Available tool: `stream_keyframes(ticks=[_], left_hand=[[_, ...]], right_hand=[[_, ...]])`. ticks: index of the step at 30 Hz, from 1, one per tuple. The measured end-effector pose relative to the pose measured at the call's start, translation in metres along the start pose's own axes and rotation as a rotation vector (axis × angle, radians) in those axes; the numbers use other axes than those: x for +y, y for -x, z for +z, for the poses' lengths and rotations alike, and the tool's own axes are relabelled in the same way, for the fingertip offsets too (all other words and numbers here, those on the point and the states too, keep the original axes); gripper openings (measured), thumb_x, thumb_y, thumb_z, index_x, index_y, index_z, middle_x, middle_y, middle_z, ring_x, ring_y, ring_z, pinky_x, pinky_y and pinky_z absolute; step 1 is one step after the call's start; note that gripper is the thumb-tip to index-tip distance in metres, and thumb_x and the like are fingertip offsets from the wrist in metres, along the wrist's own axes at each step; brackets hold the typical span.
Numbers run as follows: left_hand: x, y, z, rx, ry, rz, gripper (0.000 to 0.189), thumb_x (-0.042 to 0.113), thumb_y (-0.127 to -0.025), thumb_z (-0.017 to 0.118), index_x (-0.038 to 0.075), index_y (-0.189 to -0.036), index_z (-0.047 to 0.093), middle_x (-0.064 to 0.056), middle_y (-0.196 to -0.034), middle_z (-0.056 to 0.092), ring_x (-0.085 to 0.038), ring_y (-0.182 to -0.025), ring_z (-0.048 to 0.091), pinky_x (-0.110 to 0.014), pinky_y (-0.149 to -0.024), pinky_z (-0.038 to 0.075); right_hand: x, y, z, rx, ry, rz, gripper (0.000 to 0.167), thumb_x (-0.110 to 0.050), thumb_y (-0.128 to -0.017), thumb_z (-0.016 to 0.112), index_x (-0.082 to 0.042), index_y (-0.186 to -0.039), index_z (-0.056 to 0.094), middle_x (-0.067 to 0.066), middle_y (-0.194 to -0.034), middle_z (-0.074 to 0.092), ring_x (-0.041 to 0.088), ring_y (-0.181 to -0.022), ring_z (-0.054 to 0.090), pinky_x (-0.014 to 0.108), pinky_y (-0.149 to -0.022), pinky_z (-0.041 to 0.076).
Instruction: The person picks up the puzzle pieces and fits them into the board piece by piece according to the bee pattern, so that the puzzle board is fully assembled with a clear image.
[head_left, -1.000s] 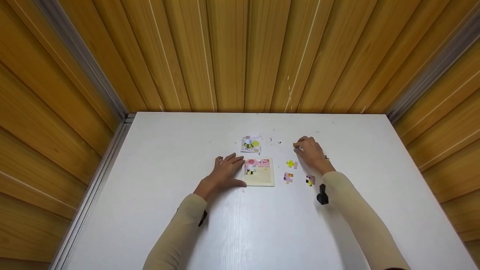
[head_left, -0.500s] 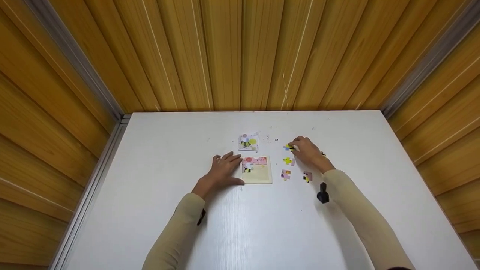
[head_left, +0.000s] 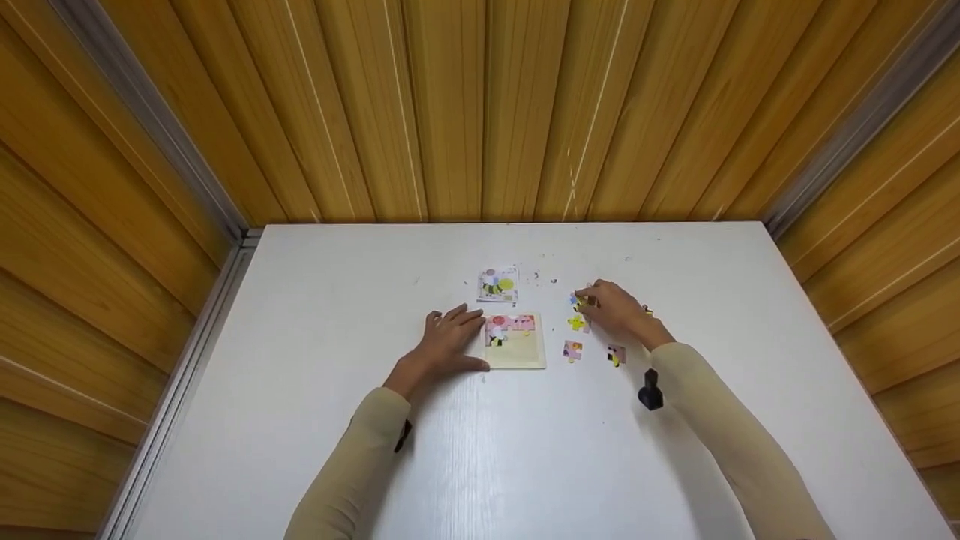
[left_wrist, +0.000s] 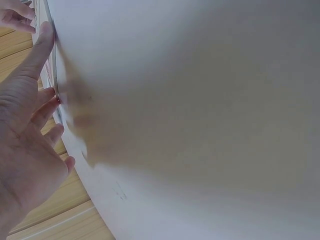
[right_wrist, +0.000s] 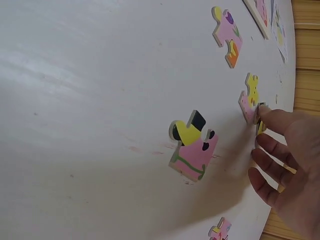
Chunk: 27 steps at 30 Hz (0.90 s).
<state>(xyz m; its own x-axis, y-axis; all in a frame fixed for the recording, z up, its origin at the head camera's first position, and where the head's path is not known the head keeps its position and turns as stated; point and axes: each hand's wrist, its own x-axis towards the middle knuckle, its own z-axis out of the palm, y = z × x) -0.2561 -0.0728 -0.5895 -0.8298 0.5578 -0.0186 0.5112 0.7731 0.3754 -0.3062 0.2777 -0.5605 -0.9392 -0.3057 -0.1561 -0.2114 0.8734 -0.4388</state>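
My left hand (head_left: 446, 341) rests along the left side of a shallow wooden puzzle tray (head_left: 525, 355), its fingers extended and thumb near the lower left corner. Fitted pink pieces and a bee piece fill the tray's top row and left side. To the right, my right hand (head_left: 616, 307) pinches a puzzle piece (head_left: 578, 301) with blue, yellow and black on it, partly hidden by the fingers. Just below it lies a yellow and pink puzzle piece (right_wrist: 252, 91); in the right wrist view the held one overlaps its edge.
A bee picture card (head_left: 497, 285) lies behind the tray. Loose on the table are a pink and orange piece (right_wrist: 229, 37), a pink, yellow and black piece (right_wrist: 192, 145), and another piece (right_wrist: 220, 229) beside my right wrist. Slatted wooden walls (head_left: 480, 112) border the table.
My right hand has moved slightly left and nearer to me with the pinched piece, which now sits close over the yellow piece. My left hand has kept its place at the tray.
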Motion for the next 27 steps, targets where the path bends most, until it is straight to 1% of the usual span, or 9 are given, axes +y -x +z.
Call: stream_keyframes(ticks=[4, 7, 9, 12, 15, 21, 27], left_hand=[[0.0004, 0.0003, -0.0008, 0.016, -0.015, 0.007, 0.092, 0.058, -0.082, 0.079, 0.008, -0.153, 0.047, -0.007, -0.162, 0.043, -0.033, -0.155, 0.03, -0.065, -0.115, 0.026], [0.0009, 0.0007, -0.0011, 0.012, -0.016, -0.002, 0.093, 0.058, -0.082, 0.079, 0.009, -0.153, 0.046, -0.006, -0.163, 0.042, -0.033, -0.155, 0.029, -0.065, -0.116, 0.025], [0.0011, 0.0006, -0.0011, 0.001, -0.006, -0.007, 0.093, 0.058, -0.082, 0.078, 0.009, -0.154, 0.045, -0.006, -0.164, 0.041, -0.032, -0.156, 0.028, -0.065, -0.118, 0.023], [0.001, 0.0001, -0.0011, -0.007, 0.003, -0.015, 0.093, 0.058, -0.082, 0.078, 0.01, -0.155, 0.044, -0.006, -0.164, 0.04, -0.033, -0.157, 0.026, -0.065, -0.119, 0.022], [0.001, -0.0001, -0.0002, -0.007, 0.008, -0.015, 0.093, 0.058, -0.082, 0.078, 0.01, -0.155, 0.045, -0.006, -0.164, 0.04, -0.033, -0.157, 0.026, -0.065, -0.119, 0.021], [0.001, 0.0001, -0.0006, 0.008, 0.013, 0.005, 0.091, 0.056, -0.083, 0.078, 0.009, -0.154, 0.045, -0.007, -0.164, 0.04, -0.034, -0.156, 0.027, -0.065, -0.118, 0.022], [0.0005, -0.0001, -0.0008, -0.003, 0.015, 0.002, 0.092, 0.057, -0.083, 0.078, 0.009, -0.154, 0.045, -0.007, -0.164, 0.039, -0.033, -0.156, 0.026, -0.064, -0.119, 0.021]], right_hand=[[0.0034, -0.0023, -0.0007, 0.01, 0.0, -0.03, 0.042, -0.016, -0.105, 0.055, -0.003, -0.145, 0.056, 0.019, -0.119, 0.062, 0.028, -0.098, 0.056, 0.047, -0.088, 0.048], [0.0065, -0.0031, -0.0016, -0.024, -0.039, -0.052, 0.046, -0.012, -0.102, 0.058, -0.003, -0.148, 0.053, 0.021, -0.126, 0.057, 0.029, -0.102, 0.054, 0.045, -0.09, 0.047], [0.0081, -0.0031, -0.003, -0.053, -0.047, -0.086, 0.049, -0.009, -0.1, 0.061, -0.002, -0.148, 0.052, 0.023, -0.13, 0.054, 0.03, -0.102, 0.054, 0.046, -0.092, 0.047], [0.0089, -0.0036, -0.0055, -0.08, -0.031, -0.124, 0.053, -0.005, -0.098, 0.064, -0.002, -0.149, 0.051, 0.025, -0.133, 0.051, 0.031, -0.102, 0.053, 0.048, -0.094, 0.047], [0.0097, -0.0035, -0.006, -0.077, -0.005, -0.139, 0.053, -0.005, -0.098, 0.066, -0.003, -0.148, 0.051, 0.025, -0.132, 0.052, 0.031, -0.099, 0.053, 0.047, -0.093, 0.048], [0.0084, -0.0039, -0.0036, -0.039, 0.007, -0.138, 0.049, -0.01, -0.099, 0.066, -0.002, -0.146, 0.055, 0.022, -0.127, 0.055, 0.029, -0.099, 0.053, 0.046, -0.093, 0.048], [0.006, -0.001, -0.0017, -0.053, -0.024, -0.056, 0.051, -0.018, -0.1, 0.065, -0.004, -0.148, 0.052, 0.017, -0.129, 0.053, 0.029, -0.105, 0.052, 0.048, -0.1, 0.047]])
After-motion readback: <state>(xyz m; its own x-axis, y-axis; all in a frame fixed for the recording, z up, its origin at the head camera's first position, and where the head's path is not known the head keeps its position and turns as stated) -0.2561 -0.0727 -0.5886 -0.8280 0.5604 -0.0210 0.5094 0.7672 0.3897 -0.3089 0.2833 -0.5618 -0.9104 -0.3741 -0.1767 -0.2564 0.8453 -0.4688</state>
